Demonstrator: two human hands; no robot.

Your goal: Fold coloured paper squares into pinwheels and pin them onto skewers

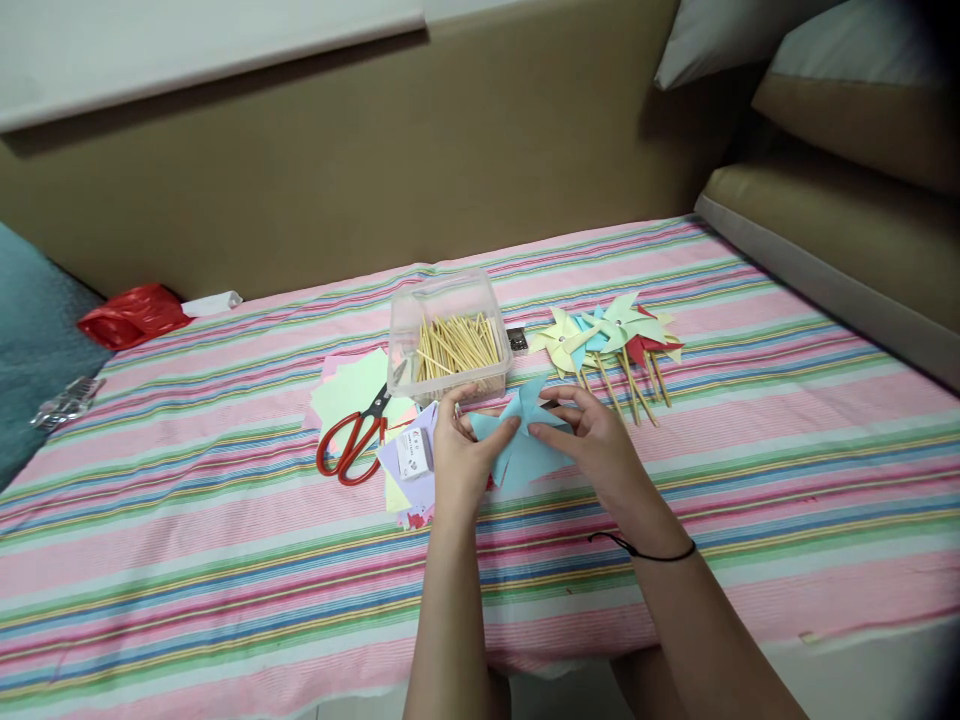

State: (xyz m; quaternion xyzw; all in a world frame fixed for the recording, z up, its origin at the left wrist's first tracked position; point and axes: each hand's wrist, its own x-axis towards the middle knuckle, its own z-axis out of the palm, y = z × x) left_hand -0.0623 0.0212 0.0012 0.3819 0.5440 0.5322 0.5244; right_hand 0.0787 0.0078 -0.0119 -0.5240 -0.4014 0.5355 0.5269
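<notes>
Between my two hands is a light blue paper pinwheel [529, 455], its corners bent toward the middle. My left hand [466, 450] pinches its left side, thumb on the paper near the centre. On the other side my right hand [592, 440] grips it with thumb and fingers. Fingers behind the paper are partly hidden. Just beyond stands a clear plastic box [397, 340] holding many thin wooden sticks [461, 350]. Left of my hands lie red-handled scissors [352, 445] and a small white box [413, 453] on coloured paper sheets [341, 390].
Several finished pinwheels [619, 325] on sticks lie at the right. A small dark packet [517, 340] sits by the box. Far left are a red plastic bag [139, 315] and a clear wrapper [69, 402]. A striped cloth [225, 520] covers the surface; cushions [862, 100] rise at right.
</notes>
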